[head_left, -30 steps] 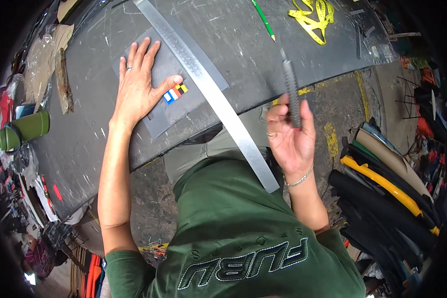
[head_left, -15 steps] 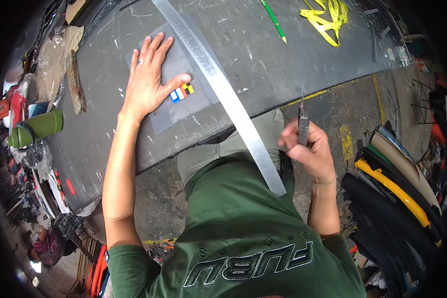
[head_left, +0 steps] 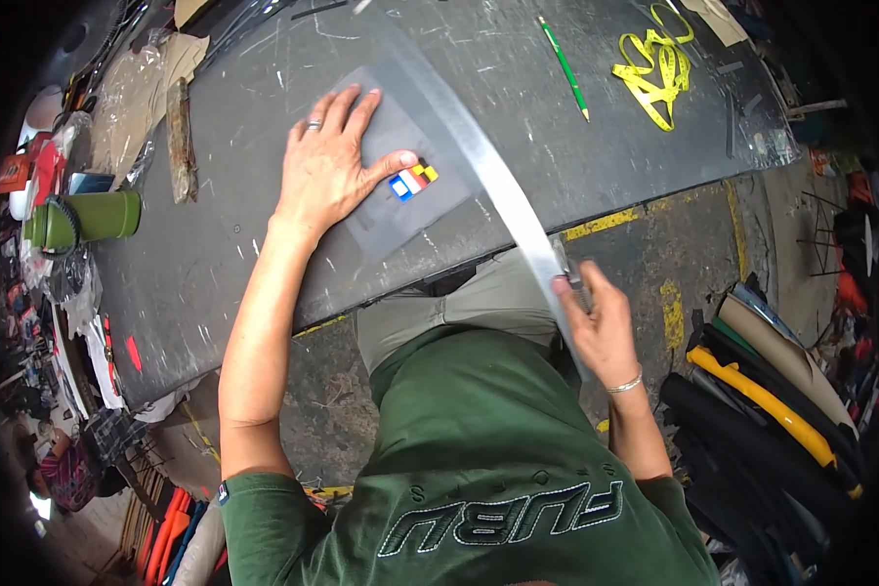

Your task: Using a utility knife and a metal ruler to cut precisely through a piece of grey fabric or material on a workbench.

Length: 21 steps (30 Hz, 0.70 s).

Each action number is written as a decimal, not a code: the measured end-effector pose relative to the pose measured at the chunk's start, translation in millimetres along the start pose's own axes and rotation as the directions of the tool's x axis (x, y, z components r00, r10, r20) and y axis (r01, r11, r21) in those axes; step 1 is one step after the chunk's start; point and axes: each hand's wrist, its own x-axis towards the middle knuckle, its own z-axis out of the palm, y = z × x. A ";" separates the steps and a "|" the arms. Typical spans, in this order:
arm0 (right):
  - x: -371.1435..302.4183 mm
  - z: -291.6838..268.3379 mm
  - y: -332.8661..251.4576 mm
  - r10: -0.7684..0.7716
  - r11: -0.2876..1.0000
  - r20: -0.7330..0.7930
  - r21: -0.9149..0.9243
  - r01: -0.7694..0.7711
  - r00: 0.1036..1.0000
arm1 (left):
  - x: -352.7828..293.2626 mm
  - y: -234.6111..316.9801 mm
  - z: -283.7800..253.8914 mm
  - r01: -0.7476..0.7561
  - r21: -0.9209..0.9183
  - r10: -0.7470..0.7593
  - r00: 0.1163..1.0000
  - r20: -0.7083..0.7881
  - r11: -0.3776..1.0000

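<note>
My left hand [head_left: 327, 176] lies flat on a grey sheet of material [head_left: 415, 220] near the table's front edge, fingers spread. Its thumb touches a small patch [head_left: 415, 183] in blue, white, red and yellow. Along the sheet's right side runs a long metal ruler [head_left: 503, 186], blurred and reaching past the table edge towards my lap. My right hand [head_left: 604, 327] is closed at the ruler's near end, thumb on the metal. A dark utility knife [head_left: 578, 285] sits in the same hand, mostly covered by the fingers.
On the dark table [head_left: 254, 264] lie a green pencil [head_left: 565, 70] and a tangled yellow measuring tape [head_left: 654, 78]. At the left stand a green bottle [head_left: 93, 217] and a rough stick [head_left: 181, 142]. Rolls of material [head_left: 762, 405] lean at the right, below table height.
My right hand has moved from beside the ruler onto its near end, knife still in it. The ruler has shifted right against the sheet. My left hand stays flat on the sheet.
</note>
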 end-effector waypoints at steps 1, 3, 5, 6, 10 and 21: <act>-2.1 -5.1 9.3 -0.074 0.997 -0.044 -0.040 0.072 0.996 | -3.8 3.9 -10.3 0.030 0.095 -0.024 0.998 -0.059 0.995; -7.8 -14.9 34.8 -0.134 0.988 -0.100 -0.091 0.125 0.986 | -4.2 8.4 -39.3 0.152 0.135 -0.169 0.978 0.124 0.979; -12.0 -29.1 56.9 -0.124 0.984 -0.100 -0.138 0.109 0.987 | -17.4 3.8 -49.7 0.239 0.152 -0.266 0.945 0.192 0.959; -13.4 -33.2 61.0 -0.117 0.979 -0.101 -0.178 0.097 0.988 | -20.0 0.5 -51.4 0.252 0.155 -0.279 0.941 0.189 0.955; -18.9 -35.9 73.5 -0.072 0.988 -0.094 -0.142 0.058 0.993 | -22.2 -18.5 -40.5 0.123 -0.056 -0.120 0.991 0.059 0.991; -5.0 -40.6 66.3 0.185 0.983 0.043 -0.018 -0.184 0.982 | -38.6 5.6 -27.5 0.052 -0.263 -0.046 0.999 0.028 0.963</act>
